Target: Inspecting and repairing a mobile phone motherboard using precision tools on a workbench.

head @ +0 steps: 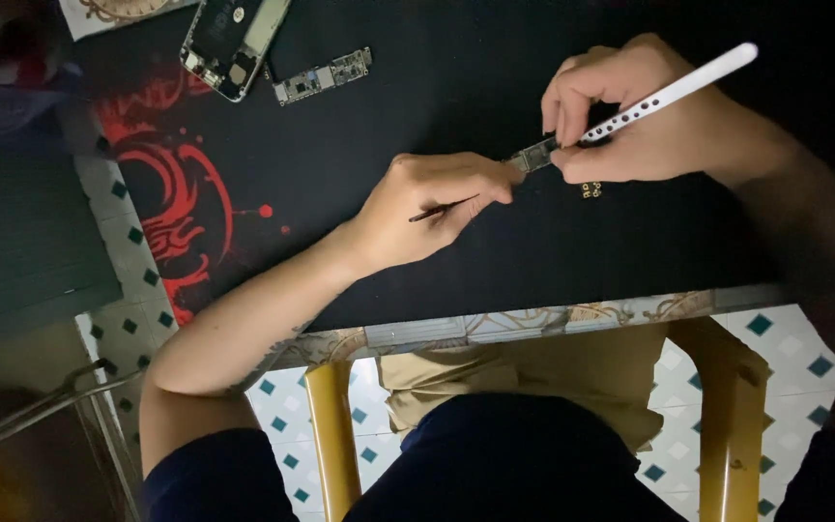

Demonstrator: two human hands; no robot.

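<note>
My left hand (429,205) rests on the black mat (417,106) and grips a thin dark tool (442,209) whose tip points left; its fingertips also touch a small circuit board piece (533,155). My right hand (630,121) pinches the other end of that board and holds a white pen-shaped tool (674,90) with a row of dark dots, slanting up to the right. A tiny gold-coloured part (590,190) lies on the mat just below my right hand.
An opened phone body (229,43) and a long narrow circuit board (323,75) lie at the mat's far left. A red swirl pattern (171,184) marks the mat's left side. Yellow table legs (332,440) and tiled floor (770,353) show below the near edge.
</note>
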